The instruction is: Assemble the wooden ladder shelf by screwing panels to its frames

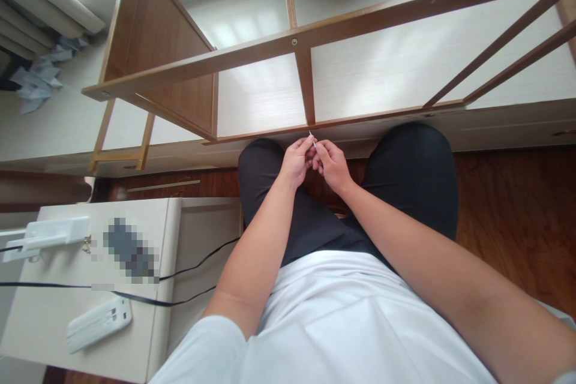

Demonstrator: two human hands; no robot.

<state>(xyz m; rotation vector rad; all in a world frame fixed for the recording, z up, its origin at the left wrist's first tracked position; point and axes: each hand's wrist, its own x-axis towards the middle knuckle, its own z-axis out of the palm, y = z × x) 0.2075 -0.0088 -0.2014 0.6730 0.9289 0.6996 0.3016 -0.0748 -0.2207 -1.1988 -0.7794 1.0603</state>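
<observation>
My left hand (296, 161) and my right hand (332, 163) meet between my knees, fingertips pinched together on a small thin pale object (312, 138), perhaps a screw or pin; it is too small to name for sure. Both hands hover just in front of the lower wooden rail (360, 120) of a brown wooden shelf frame (157, 42) that lies on its side on the floor. I sit with dark trousers and a white shirt.
A white cabinet (135, 336) stands at the lower left with a white power strip (99, 323), black cables (189, 270) and a white device (49, 233) on it. Crumpled paper (38, 81) lies at the far left. Brown wood floor (517, 216) shows on the right.
</observation>
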